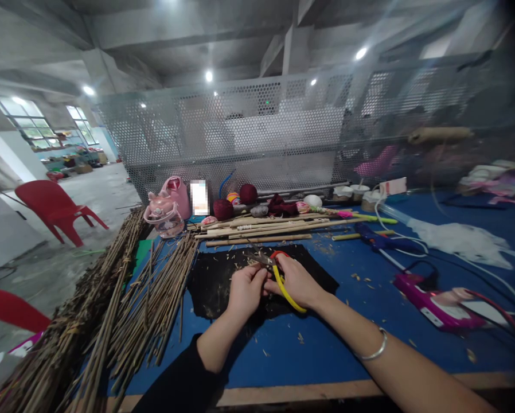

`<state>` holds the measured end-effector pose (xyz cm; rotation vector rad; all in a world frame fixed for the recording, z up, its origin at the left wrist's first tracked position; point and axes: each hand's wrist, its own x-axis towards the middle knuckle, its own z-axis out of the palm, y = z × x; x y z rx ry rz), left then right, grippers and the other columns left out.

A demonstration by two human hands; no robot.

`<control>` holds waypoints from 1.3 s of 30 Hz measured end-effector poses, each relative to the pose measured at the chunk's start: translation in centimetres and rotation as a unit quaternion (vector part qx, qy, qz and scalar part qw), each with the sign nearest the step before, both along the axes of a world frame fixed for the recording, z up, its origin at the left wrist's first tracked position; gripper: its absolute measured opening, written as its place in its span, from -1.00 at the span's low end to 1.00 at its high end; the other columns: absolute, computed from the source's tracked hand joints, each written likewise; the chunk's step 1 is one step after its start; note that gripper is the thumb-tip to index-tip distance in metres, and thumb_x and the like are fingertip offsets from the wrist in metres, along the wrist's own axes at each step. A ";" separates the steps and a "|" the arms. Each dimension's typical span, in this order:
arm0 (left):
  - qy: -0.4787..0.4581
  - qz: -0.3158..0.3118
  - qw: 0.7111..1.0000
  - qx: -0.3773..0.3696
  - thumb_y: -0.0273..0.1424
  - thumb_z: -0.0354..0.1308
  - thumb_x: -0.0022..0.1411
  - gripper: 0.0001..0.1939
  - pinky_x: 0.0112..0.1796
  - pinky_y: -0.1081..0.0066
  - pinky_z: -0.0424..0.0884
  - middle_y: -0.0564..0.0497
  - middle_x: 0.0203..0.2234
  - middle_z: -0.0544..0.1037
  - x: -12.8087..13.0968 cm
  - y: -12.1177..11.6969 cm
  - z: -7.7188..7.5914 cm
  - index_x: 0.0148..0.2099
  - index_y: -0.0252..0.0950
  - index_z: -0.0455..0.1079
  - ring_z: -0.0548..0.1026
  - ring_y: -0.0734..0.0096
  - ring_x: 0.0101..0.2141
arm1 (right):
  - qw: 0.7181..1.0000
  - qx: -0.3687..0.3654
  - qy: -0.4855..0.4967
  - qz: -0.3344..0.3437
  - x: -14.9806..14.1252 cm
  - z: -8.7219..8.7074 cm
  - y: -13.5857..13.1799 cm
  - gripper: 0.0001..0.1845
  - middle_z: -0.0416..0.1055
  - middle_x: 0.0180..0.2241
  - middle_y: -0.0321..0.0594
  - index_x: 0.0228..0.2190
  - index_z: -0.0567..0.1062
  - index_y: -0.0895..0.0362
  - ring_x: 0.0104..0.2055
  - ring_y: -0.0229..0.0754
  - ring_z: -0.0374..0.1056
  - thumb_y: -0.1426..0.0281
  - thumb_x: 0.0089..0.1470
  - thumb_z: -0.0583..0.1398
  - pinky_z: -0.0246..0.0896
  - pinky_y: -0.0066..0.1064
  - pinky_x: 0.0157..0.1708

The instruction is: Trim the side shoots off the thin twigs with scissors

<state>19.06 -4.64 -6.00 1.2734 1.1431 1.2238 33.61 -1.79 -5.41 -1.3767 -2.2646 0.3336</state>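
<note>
Centre of frame: our right hand (pixel 298 282) grips the scissors (pixel 281 285), blades angled upper left, just beyond our left hand's bunched fingertips; whether these hold anything, we cannot tell. Black cloth (pixel 210 289) lies beneath, on the counter (pixel 326 350).

1. Scissors (pixel 277 272): yellow and red handles, grey blades
2. Worktop (pixel 326 355): blue, with a light brown edge
3. Cloth (pixel 210 287): black, flecked with pale scraps
4. Power strip (pixel 425 307): magenta and white
5. Yarn balls (pixel 223 209): dark red
6. Chairs (pixel 46 201): red
7. Bracelet (pixel 378 347): silver
8. Metal mesh (pixel 171 135): grey, patterned with round holes
</note>
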 end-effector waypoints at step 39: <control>0.066 0.024 0.996 0.054 -0.27 -0.08 0.15 -0.73 -0.61 0.58 0.30 0.06 -0.59 0.35 0.1 -0.5 0.1 -0.32 -0.33 0.36 0.26 0.60 -0.64 | 0.998 -0.045 -0.015 -0.040 0.1 -0.3 0.4 -0.66 0.29 -0.61 -0.32 -0.47 0.25 0.09 -0.60 -0.28 0.18 0.07 -0.10 0.12 -0.13 -0.51 -0.60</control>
